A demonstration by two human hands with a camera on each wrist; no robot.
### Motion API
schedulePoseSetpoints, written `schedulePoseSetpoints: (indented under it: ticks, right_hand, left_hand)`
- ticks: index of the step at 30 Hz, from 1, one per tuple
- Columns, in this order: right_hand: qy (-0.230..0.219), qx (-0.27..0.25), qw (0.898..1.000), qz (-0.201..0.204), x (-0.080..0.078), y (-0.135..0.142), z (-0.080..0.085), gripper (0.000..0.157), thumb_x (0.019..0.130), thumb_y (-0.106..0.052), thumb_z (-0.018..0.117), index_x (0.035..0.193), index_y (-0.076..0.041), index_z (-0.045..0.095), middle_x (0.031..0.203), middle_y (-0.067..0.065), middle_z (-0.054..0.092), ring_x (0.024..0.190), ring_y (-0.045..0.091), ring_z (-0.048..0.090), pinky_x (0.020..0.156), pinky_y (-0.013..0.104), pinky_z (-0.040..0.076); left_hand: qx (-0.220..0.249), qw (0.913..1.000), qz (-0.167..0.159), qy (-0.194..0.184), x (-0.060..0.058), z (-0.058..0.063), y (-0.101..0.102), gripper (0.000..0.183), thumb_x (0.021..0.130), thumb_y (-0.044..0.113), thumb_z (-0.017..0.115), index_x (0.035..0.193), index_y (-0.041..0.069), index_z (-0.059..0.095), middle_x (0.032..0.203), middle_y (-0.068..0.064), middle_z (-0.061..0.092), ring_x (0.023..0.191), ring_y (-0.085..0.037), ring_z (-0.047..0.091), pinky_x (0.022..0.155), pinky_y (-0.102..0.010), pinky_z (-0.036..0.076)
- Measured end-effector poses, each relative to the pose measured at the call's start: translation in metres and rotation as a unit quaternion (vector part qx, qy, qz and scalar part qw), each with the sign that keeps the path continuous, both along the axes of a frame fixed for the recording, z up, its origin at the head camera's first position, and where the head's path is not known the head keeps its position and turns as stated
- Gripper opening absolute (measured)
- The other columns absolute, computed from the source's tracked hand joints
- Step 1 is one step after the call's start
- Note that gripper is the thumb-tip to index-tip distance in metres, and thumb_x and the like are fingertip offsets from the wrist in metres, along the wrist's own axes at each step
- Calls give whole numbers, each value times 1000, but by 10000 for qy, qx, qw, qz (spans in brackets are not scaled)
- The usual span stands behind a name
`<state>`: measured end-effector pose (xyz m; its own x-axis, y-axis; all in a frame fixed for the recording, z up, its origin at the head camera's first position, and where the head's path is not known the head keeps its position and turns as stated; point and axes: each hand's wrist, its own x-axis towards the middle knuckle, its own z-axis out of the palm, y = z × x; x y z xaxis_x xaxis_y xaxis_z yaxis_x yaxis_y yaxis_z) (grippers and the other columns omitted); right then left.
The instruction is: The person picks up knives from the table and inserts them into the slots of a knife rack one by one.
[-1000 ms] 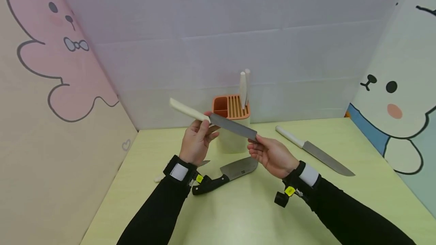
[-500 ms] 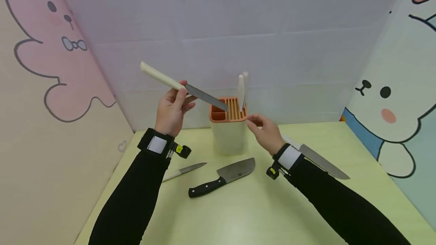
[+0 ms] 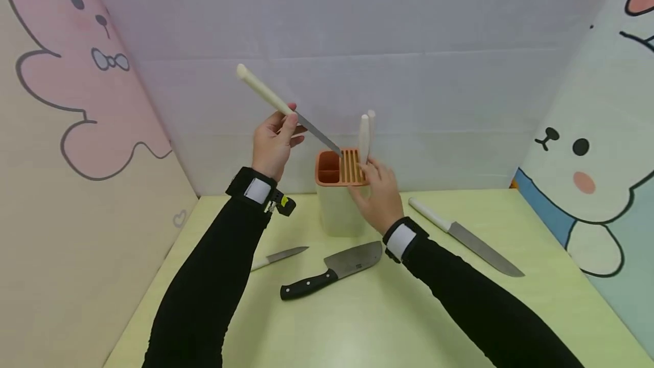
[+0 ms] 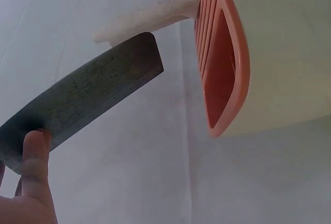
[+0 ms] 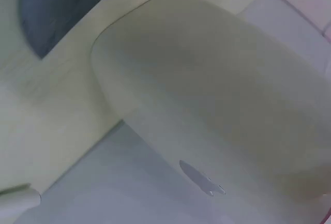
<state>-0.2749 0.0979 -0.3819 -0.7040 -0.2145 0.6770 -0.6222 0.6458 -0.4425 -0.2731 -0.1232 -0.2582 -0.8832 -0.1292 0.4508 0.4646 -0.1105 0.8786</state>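
In the head view my left hand [image 3: 274,142] pinches a white-handled knife [image 3: 263,90] where handle meets blade. The handle slants up to the left; the tip overlaps the left slots of the knife holder [image 3: 339,212]. In the left wrist view its broad, square-ended blade [image 4: 93,92] shows apart from the holder's orange top [image 4: 240,63]. My right hand [image 3: 380,197] is at the holder's front right corner, fingers over the slots and thumb by the front rim. Two white knife handles [image 3: 364,138] stand upright in the right slots. The right wrist view shows mostly the holder's side [image 5: 207,89].
On the table [image 3: 327,328] lie a black-handled cleaver [image 3: 352,260], a small white-handled knife [image 3: 286,254] behind the left forearm, and a large white-handled knife [image 3: 480,246] at the right. A pale wall [image 3: 255,101] stands close behind the holder.
My right hand let go of the blade's end and moved to the holder's right corner. My left hand raised the knife, swung it left, then brought it back right, tilted steeper over the slots.
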Motion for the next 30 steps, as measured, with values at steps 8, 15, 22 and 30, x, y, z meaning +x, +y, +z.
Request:
schedulePoseSetpoints:
  ticks: [8, 15, 22, 30]
  right_hand:
    - [1281, 1648, 9780, -21, -2, -2, -23, 52, 89, -30, 64, 136, -16, 49, 133, 19, 48, 127, 39, 35, 108, 51, 30]
    - [1594, 1741, 9717, 37, -7, -4, -28, 60, 84, -26, 69, 139, -16, 45, 132, 19, 48, 128, 40, 34, 111, 48, 27]
    - [1598, 1920, 9683, -93, -6, -7, -26, 61, 84, -29, 69, 138, -15, 45, 134, 19, 47, 129, 38, 34, 113, 46, 23]
    - [1512, 2010, 9677, -164, -6, -4, -27, 60, 85, -31, 68, 138, -15, 45, 134, 19, 46, 129, 39, 34, 112, 47, 25]
  left_hand:
    - [-668, 9977, -61, 94, 1, 14, 28, 34, 96, 14, 54, 129, 6, 55, 116, -27, 55, 99, -32, 58, 93, -44, 49]
    - [-1407, 9899, -17, 166, -5, 18, 47, 35, 97, 14, 52, 131, 3, 53, 114, -21, 56, 101, -32, 58, 92, -41, 50]
    - [-1809, 9833, 68, 200, -10, 19, 56, 33, 97, 15, 53, 129, 5, 55, 112, -19, 59, 96, -25, 61, 86, -36, 53]
    - [-2287, 9729, 167, 306, -37, -3, 60, 32, 97, 26, 54, 127, 16, 58, 110, -8, 60, 88, -12, 61, 81, -29, 54]
